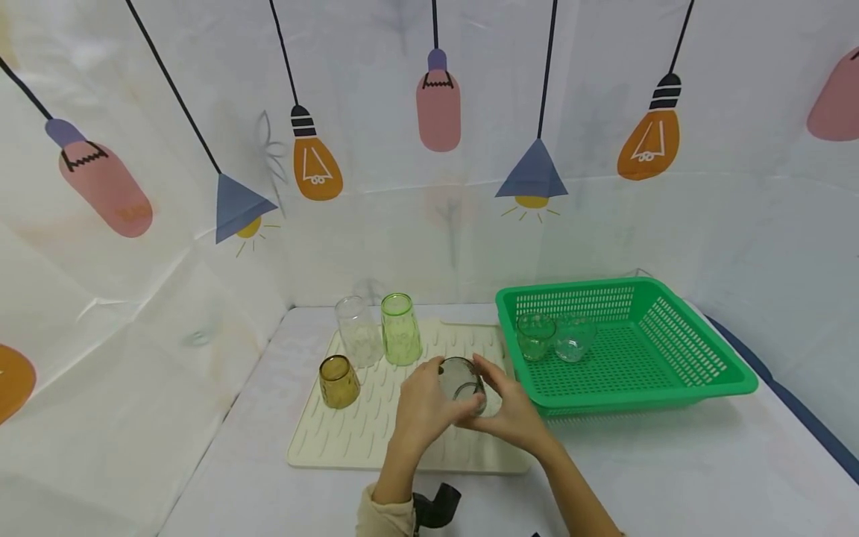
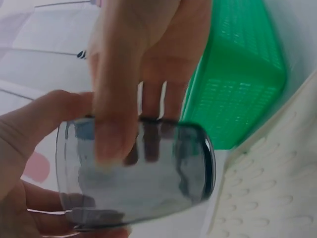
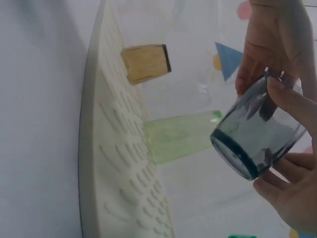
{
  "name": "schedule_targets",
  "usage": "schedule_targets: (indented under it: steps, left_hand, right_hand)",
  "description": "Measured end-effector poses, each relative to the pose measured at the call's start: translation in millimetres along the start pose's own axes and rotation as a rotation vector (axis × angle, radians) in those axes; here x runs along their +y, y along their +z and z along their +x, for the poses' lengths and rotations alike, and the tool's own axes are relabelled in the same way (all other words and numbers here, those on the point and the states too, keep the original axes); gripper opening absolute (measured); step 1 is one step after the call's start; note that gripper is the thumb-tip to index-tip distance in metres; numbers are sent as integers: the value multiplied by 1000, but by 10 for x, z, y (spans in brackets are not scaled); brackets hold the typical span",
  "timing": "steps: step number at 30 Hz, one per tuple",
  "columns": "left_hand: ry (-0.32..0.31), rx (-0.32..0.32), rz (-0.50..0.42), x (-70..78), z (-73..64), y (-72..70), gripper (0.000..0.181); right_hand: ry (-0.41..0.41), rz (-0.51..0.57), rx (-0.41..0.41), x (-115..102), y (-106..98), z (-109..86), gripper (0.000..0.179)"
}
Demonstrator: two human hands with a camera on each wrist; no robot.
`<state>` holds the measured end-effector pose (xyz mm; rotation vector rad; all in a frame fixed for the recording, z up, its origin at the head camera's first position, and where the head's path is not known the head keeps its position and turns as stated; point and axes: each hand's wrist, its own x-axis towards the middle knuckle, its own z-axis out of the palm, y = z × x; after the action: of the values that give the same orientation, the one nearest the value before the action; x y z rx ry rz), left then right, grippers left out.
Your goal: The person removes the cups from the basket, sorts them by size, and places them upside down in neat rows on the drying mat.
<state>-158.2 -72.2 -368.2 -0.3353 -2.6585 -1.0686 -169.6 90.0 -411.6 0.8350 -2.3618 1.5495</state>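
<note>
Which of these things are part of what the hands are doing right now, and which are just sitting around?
In hand:
grey glass, held by left hand and right hand
drying mat beneath it

Lying about:
amber glass
clear glass
green tall glass
green basket holding two small glasses

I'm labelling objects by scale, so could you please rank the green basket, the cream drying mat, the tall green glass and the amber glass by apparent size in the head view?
1. Green basket and cream drying mat: too alike to rank.
2. Tall green glass.
3. Amber glass.
</note>
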Motion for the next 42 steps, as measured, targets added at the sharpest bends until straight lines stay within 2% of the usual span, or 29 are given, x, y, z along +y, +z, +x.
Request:
schedule_targets:
  steps: [7, 11, 15, 20, 23, 25, 31, 36, 39, 42]
  left_hand:
    - [-30, -102, -346, -156, -41, -123, 72]
    - [-32, -93, -470, -211, -71, -121, 72]
    - [-97, -82, -575, -248, -103, -109, 72]
    - [-168, -113, -762, -274, -115, -96, 69]
    - [-197, -141, -886, -294, -103, -66, 64]
    - [-218, -158, -932, -302, -97, -45, 61]
    - [-241, -195, -982, -317, -96, 7, 57]
    - [-192, -221, -959, -386, -136, 20, 59]
    - [-172, -193, -934, -454, -188, 11, 59]
    - [-171, -114, -887, -532, -260, -25, 54]
  right_hand:
    - [65, 58, -46, 97, -124, -28, 87]
    - [96, 135, -57, 141, -159, -32, 87]
    - [126, 225, -56, 152, -163, -32, 82]
    - [138, 385, -41, 143, -140, -22, 72]
    - [113, 511, -24, 126, -114, -12, 71]
    - [88, 574, -6, 118, -92, -7, 72]
    - [48, 655, 42, 99, -39, 15, 71]
    - [73, 650, 56, 93, -26, 25, 69]
    - [98, 624, 62, 93, -22, 30, 69]
    - [123, 603, 75, 105, -16, 42, 70]
